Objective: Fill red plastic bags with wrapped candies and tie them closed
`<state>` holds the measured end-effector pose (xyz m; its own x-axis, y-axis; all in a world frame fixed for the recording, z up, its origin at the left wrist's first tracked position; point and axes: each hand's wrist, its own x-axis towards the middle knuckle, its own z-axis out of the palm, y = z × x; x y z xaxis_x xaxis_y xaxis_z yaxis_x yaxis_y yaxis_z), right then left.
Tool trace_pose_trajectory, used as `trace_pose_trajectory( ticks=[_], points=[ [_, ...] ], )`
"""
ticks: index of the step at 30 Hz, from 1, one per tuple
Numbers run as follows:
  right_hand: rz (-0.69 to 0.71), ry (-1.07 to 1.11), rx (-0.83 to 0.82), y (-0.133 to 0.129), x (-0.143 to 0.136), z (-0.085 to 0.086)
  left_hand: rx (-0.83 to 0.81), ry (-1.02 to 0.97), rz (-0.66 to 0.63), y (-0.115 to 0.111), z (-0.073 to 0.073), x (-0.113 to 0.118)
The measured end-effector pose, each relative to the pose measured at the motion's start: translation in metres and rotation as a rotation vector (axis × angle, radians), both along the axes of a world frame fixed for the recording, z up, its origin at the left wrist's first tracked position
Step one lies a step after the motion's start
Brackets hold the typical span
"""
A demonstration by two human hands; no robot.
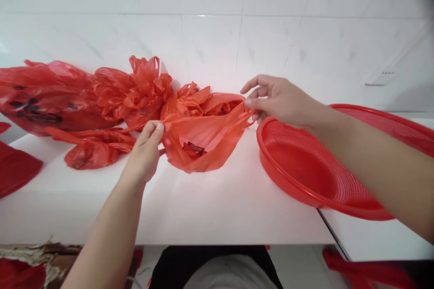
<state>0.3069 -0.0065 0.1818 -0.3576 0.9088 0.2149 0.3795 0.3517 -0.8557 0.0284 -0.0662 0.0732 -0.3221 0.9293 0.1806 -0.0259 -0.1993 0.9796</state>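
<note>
An orange-red plastic bag (206,137) is stretched between my two hands above the white table. Its mouth gapes toward me, and a small dark-and-red item (195,148) shows inside; I cannot make out what it is. My left hand (146,146) pinches the bag's left edge between thumb and fingers. At the upper right corner, my right hand (266,97) grips the bag's edge with thumb and index finger, the other fingers loosely curled. Just behind the bag lie crumpled red plastic bags (135,92).
A large red bag with dark contents (50,99) lies at the left, with a small knotted bag (95,153) before it. To the right stand red perforated plastic baskets (298,167). The white table (230,212) meets a tiled wall with a socket (383,76).
</note>
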Motion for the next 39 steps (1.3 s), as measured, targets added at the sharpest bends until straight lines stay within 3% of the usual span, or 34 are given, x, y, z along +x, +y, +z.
trace_pose_trajectory(
  ticks=[4, 8, 10, 12, 14, 20, 24, 27, 30, 34, 37, 39],
  points=[
    [-0.064, 0.118, 0.078, 0.011, -0.003, 0.007, -0.171, -0.155, -0.287, 0.017, 0.008, -0.002],
    [-0.127, 0.168, 0.112, 0.035, 0.009, 0.009, -0.178, 0.122, -0.416, 0.027, 0.039, -0.012],
    [-0.172, 0.199, 0.12, 0.047, 0.019, 0.006, -0.194, 0.43, -0.366, 0.036, 0.056, -0.018],
    [-0.209, 0.235, 0.112, 0.056, 0.028, 0.003, -0.243, 0.714, -0.226, 0.046, 0.068, -0.024],
    [-0.227, 0.259, 0.103, 0.06, 0.035, 0.0, -0.288, 0.84, -0.113, 0.054, 0.074, -0.026],
    [-0.237, 0.241, 0.12, 0.052, 0.041, -0.002, -0.296, 0.659, -0.206, 0.034, 0.091, -0.023],
    [-0.272, 0.264, 0.163, 0.051, 0.028, 0.0, -0.076, 0.249, -0.355, 0.022, 0.104, -0.012],
    [-0.216, 0.202, 0.163, 0.053, 0.018, 0.005, 0.092, -0.059, -0.494, 0.027, 0.102, -0.003],
    [-0.177, 0.214, 0.223, 0.05, 0.01, 0.014, 0.138, -0.074, -0.515, 0.034, 0.096, 0.004],
    [-0.053, 0.09, 0.223, 0.023, -0.013, 0.023, 0.026, 0.126, -0.536, 0.03, 0.094, 0.012],
    [0.223, -0.011, 0.211, -0.006, -0.047, 0.024, -0.111, 0.403, -0.637, 0.02, 0.096, 0.021],
    [0.403, -0.013, 0.251, -0.021, -0.071, 0.022, -0.105, 0.531, -0.675, 0.014, 0.094, 0.027]
  ],
)
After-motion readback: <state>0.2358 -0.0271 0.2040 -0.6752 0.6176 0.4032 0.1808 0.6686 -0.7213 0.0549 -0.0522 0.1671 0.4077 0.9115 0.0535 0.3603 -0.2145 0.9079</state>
